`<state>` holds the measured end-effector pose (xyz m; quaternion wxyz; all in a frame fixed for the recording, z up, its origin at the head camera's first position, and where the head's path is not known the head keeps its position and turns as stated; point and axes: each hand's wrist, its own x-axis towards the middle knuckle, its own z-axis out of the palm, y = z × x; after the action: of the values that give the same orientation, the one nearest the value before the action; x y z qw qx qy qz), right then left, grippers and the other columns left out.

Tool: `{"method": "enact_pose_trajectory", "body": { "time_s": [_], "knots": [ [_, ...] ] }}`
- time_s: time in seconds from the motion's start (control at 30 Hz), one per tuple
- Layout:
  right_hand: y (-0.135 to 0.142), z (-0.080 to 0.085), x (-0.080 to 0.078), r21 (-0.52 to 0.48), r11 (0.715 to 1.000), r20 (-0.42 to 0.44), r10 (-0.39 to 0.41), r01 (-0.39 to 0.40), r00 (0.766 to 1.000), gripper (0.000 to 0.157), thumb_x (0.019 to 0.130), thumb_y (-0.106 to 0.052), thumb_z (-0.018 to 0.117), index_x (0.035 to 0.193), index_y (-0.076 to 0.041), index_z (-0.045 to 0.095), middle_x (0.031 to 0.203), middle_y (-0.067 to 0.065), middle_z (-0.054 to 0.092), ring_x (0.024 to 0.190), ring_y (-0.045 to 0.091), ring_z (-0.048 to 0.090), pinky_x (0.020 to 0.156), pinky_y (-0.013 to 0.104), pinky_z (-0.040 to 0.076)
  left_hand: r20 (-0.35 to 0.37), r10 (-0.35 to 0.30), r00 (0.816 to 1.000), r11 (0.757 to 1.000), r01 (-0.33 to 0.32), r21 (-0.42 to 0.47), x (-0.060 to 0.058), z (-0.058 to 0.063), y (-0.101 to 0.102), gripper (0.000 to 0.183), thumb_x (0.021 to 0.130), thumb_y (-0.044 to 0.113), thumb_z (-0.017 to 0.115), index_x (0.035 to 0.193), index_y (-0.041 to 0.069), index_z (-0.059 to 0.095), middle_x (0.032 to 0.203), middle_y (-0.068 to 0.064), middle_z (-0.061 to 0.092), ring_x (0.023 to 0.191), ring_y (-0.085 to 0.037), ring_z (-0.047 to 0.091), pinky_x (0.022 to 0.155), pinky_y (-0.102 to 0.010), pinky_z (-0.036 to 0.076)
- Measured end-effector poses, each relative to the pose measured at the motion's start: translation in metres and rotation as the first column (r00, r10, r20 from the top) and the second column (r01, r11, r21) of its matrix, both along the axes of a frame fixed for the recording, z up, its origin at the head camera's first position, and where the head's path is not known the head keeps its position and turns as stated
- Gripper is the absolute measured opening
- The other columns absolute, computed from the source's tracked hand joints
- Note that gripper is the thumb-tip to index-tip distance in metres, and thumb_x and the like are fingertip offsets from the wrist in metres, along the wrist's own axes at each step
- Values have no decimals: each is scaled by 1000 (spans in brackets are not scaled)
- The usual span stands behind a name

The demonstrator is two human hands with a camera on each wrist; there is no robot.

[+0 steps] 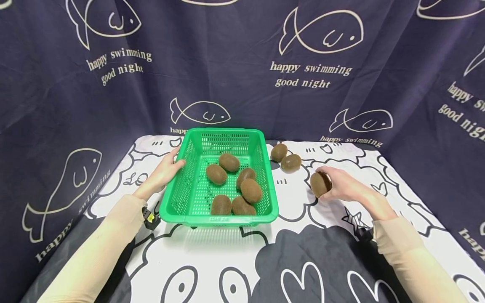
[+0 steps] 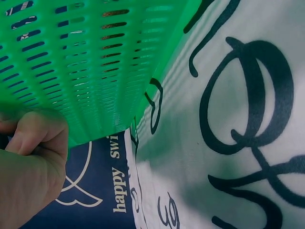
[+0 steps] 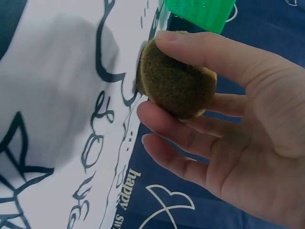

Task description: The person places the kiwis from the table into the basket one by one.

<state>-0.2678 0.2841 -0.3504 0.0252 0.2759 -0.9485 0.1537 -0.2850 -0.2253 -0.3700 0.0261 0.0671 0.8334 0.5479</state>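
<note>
A green plastic basket (image 1: 219,219) with slotted walls stands on the table and holds several brown kiwis (image 1: 251,190). On its left rim my left hand (image 1: 163,171) grips the edge, thumb on the inner side; the left wrist view shows curled fingers (image 2: 45,129) against the slotted wall. To the right of the basket, my right hand (image 1: 339,184) holds one kiwi (image 1: 320,184) between thumb and fingers. In the right wrist view that fuzzy kiwi (image 3: 176,78) appears above the tabletop. Two more kiwis (image 1: 291,163) lie side by side near the basket's back right corner.
A white cloth with black doodles (image 1: 204,252) covers the table. Behind and at the sides hangs a dark blue curtain (image 1: 242,84) printed with fish and lettering. A dark device is strapped at each wrist.
</note>
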Motion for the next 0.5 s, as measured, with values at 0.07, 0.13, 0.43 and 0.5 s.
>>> {"method": "enact_pose_trajectory", "body": {
  "time_s": [0.07,0.13,0.43,0.5],
  "knots": [
    [-2,3,-1,-7,1000,-13,-3,3,1000,76,55,-11,86,122,6,54,106,18,65,94,32,61,86,50,53,0,0,1000,1000,0,0,0,0,0,67,96,10,43,156,8,12,128,-32,49,71,-11,63,65,-27,60],
    [-5,5,-3,-15,1000,-26,-5,5,1000,77,55,-11,86,123,6,53,108,20,64,97,34,61,88,52,52,2,2,1000,1000,-2,0,-1,0,0,67,96,9,43,156,8,12,127,-32,50,71,-12,63,65,-27,61],
    [-18,15,-5,-62,998,-106,-23,17,994,76,57,-12,87,123,4,53,112,20,63,99,35,59,89,52,50,13,8,1000,1000,-8,0,-2,-1,-1,67,96,9,43,156,10,13,123,-33,52,71,-18,65,64,-30,61],
    [-20,16,-5,-78,997,-120,-24,15,992,77,57,-11,87,124,5,53,113,21,62,100,35,59,89,51,50,13,3,1000,1000,-3,-2,-1,-1,-1,67,96,9,42,156,10,12,123,-34,52,72,-18,65,64,-31,61]
  ]
}}
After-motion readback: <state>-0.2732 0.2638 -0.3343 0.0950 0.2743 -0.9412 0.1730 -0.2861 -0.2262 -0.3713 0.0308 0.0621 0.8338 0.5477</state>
